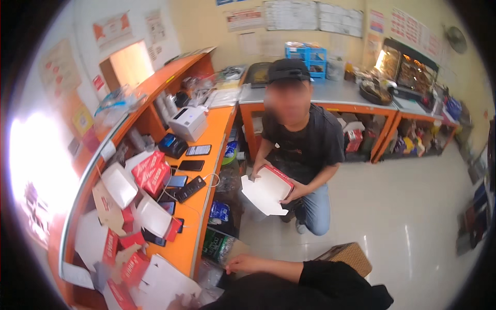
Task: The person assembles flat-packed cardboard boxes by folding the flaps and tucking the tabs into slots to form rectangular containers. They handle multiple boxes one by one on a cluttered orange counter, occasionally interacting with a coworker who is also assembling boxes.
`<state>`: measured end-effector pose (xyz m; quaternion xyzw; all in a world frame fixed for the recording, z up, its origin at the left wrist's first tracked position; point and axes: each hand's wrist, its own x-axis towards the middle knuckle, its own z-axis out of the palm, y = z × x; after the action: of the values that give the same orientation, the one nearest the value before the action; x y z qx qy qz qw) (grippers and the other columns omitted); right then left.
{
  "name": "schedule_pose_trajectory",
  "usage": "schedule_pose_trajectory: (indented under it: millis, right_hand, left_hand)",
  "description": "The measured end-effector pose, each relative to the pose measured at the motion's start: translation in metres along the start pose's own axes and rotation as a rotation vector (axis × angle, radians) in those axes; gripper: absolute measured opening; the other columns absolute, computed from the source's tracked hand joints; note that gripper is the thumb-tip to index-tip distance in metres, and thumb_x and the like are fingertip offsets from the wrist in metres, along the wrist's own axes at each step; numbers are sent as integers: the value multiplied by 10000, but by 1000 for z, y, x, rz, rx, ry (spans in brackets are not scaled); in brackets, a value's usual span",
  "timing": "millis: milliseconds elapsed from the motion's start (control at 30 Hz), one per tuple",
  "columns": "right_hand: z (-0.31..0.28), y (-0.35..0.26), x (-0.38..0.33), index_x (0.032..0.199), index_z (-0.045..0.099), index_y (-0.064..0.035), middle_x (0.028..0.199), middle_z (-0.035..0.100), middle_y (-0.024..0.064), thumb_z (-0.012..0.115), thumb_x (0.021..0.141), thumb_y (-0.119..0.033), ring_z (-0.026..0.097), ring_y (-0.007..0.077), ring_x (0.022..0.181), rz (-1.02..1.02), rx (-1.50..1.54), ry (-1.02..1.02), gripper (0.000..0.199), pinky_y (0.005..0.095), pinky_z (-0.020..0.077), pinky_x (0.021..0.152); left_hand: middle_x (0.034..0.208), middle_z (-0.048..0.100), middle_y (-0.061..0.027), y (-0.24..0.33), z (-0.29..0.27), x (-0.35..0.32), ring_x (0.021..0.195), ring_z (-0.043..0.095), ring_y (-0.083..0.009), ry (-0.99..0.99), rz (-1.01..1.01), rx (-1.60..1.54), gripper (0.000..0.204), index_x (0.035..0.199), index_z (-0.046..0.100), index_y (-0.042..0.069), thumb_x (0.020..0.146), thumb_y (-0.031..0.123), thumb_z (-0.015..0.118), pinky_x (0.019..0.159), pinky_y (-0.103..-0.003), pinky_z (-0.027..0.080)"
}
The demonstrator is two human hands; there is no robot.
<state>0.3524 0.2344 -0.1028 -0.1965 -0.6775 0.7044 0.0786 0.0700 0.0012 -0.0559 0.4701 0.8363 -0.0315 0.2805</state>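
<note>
A hand (pixel 243 263) with a black sleeve is being rested, fingers loosely curled and grasping nothing, at six o'clock against the orange counter's (pixel 206 206) edge; which hand it is cannot be told, and no other is seen. Red-and-white cardboard boxes (pixel 150 168) are being left strewn at nine o'clock. A white open carton (pixel 266 194) is being gripped by a crouching co-worker at centre.

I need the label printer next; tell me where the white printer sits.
In the head view, the white printer stands on the orange counter at upper left, just above the black card reader and the row of phones.
</note>
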Motion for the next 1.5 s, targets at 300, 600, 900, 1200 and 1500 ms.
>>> schedule_pose_trajectory:
  millis: [300, 600, 900, 1200, 1500]
  right_hand:
    - [115, -47, 84, 947, 674, -46, 914, 677, 122, 589, 861, -257, 638, 263, 876, -240, -282, -224, 243, 382, 486, 745]
    - [187, -30, 118, 923, 645, -110, 913, 641, 84, 632, 793, -277, 635, 280, 882, -215, -1026, -164, 212, 437, 489, 728]
    - [209, -26, 109, 926, 655, -132, 905, 626, 60, 606, 806, -285, 642, 258, 879, -201, -1149, -35, 201, 454, 483, 718]
    - [201, -55, 92, 1275, 520, -141, 1501, 217, 131, 687, 777, -252, 289, 353, 1340, -217, -1149, 126, 537, 543, 310, 1014]
    - [204, -105, 96, 1191, 574, -123, 1468, 278, 142, 665, 821, -188, 295, 362, 1316, -777, -462, 414, 386, 504, 259, 1063]
  left_hand:
    - [895, 652, -111, -113, 27, 34, 842, 595, -187, -15, 330, -176, 297, 1032, 648, -30, 964, 210, 486, 770, -310, 479]
    - [1033, 640, -181, -54, -7, -4, 967, 605, -311, -159, 211, -80, 547, 1196, 592, 108, 773, 453, 634, 853, -396, 474]
    - [793, 678, -168, -100, 0, 9, 750, 655, -307, -59, 386, -210, 329, 1027, 695, 116, 841, 373, 606, 725, -379, 505]
    - [941, 658, -179, -155, 14, 37, 791, 625, -214, 82, 172, -885, 351, 989, 652, -38, 882, 286, 570, 716, -358, 483]
    - [889, 653, -130, -148, -61, -30, 798, 599, -190, 206, 236, -870, 308, 997, 646, -30, 934, 248, 529, 726, -319, 477]
